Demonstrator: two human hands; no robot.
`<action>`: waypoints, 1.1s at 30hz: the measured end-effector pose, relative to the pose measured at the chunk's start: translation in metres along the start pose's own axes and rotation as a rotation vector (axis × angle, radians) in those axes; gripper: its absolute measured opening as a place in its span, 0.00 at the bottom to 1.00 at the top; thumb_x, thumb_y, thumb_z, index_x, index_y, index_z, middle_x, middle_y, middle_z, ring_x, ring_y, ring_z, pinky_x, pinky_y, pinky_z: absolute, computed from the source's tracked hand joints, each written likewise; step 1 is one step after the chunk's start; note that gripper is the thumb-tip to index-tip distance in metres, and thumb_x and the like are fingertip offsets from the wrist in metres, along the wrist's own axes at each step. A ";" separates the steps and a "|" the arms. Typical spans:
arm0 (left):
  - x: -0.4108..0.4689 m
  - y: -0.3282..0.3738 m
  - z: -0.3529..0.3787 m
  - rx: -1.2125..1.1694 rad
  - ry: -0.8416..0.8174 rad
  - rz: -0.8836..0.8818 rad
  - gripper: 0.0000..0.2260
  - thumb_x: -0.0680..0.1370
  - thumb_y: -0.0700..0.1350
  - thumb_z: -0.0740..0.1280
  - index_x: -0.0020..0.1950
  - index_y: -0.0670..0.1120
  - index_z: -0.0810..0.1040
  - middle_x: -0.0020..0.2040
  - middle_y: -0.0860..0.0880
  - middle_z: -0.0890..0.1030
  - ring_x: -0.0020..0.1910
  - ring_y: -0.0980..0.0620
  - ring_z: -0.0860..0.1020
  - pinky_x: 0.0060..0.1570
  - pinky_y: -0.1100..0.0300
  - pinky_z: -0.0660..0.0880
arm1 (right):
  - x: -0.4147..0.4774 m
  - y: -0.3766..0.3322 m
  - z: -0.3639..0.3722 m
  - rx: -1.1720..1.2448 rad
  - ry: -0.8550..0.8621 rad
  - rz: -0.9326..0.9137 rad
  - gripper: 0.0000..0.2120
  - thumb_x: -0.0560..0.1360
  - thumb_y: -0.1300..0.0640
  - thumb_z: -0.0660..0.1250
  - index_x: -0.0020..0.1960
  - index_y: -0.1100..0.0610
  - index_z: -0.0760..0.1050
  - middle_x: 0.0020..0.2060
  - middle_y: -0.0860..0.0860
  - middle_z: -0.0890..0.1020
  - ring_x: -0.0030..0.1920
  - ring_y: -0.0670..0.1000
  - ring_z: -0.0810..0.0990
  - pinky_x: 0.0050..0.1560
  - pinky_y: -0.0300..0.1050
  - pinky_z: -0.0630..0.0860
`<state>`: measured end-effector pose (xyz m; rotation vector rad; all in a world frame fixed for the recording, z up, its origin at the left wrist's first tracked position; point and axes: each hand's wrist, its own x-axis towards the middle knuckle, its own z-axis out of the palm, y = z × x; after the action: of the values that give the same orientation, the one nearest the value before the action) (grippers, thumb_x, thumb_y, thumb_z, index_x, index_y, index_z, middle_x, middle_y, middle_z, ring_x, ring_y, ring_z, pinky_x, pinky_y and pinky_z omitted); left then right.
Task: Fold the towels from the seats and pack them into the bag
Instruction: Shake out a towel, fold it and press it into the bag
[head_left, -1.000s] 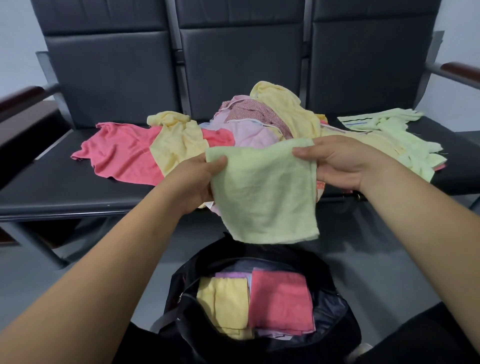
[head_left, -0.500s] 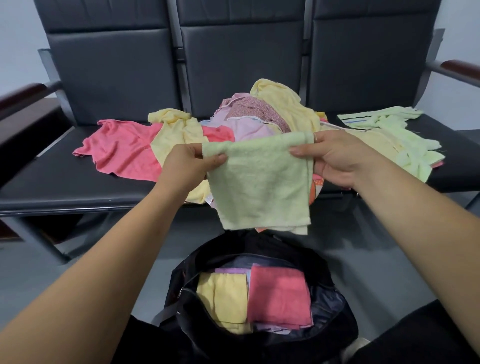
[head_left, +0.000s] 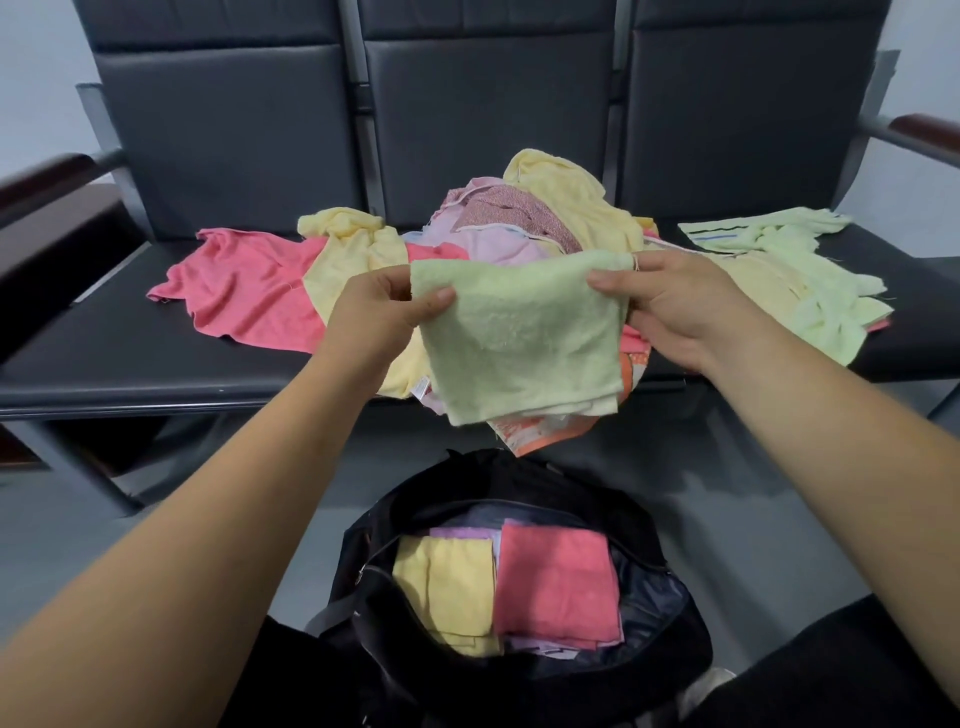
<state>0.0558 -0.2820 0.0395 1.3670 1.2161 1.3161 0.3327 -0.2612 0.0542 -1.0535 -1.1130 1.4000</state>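
Towels already folded lie flat in the open bag at 6 o'clock, on the floor. A yellow square sits on the left side and a pink square just beside it on the right. The edge of a purple one shows behind both. Flat, side-by-side stacking appears intended to keep the load level and leave the mouth of the bag free for the next piece.

At the centre, above the bag and in front of the seat edge, the green towel hangs in the air. The left hand, at 9 o'clock of it, and the right hand, at 3 o'clock, each hold one top corner. Each grip is clamped on the cloth, thumbs on the near face and the rest of the hand behind. Holding both top corners lets the cloth's own weight pull it straight, so that edges can be matched. The towel is pale green terry, already doubled, with layered edges visible at its lower right corner. Its top edge sags slightly between the hands.

Behind it, at 12 o'clock, a loose pile of yellow, lilac and patterned towels sits on the middle seat. An orange piece droops over the front edge. A pink towel lies spread at 10 o'clock and pale green towels at 2 o'clock. None of these is folded yet, so much of the task is judged to lie ahead.
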 end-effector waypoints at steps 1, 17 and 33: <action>0.002 -0.002 -0.002 0.005 0.034 0.028 0.11 0.75 0.40 0.74 0.57 0.42 0.85 0.54 0.45 0.86 0.57 0.46 0.83 0.62 0.52 0.78 | -0.002 0.000 0.002 -0.052 0.012 -0.046 0.12 0.69 0.66 0.75 0.52 0.64 0.83 0.49 0.58 0.87 0.52 0.55 0.86 0.47 0.42 0.82; -0.017 -0.018 -0.015 -0.177 -0.144 0.095 0.20 0.79 0.41 0.69 0.69 0.54 0.74 0.65 0.49 0.81 0.64 0.47 0.80 0.58 0.51 0.79 | -0.026 0.036 0.050 -0.314 0.106 -0.408 0.24 0.77 0.53 0.71 0.71 0.53 0.71 0.65 0.48 0.80 0.65 0.47 0.79 0.65 0.49 0.77; -0.072 -0.218 -0.038 0.290 -0.426 -0.724 0.23 0.81 0.38 0.68 0.72 0.59 0.70 0.59 0.50 0.81 0.54 0.50 0.82 0.55 0.46 0.81 | -0.022 0.293 0.027 -0.299 -0.037 0.745 0.24 0.76 0.69 0.68 0.69 0.55 0.74 0.62 0.58 0.81 0.60 0.61 0.81 0.62 0.65 0.77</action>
<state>0.0024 -0.3206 -0.1834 1.1441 1.4334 0.3357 0.2535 -0.3020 -0.2267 -1.7841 -1.0149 1.8584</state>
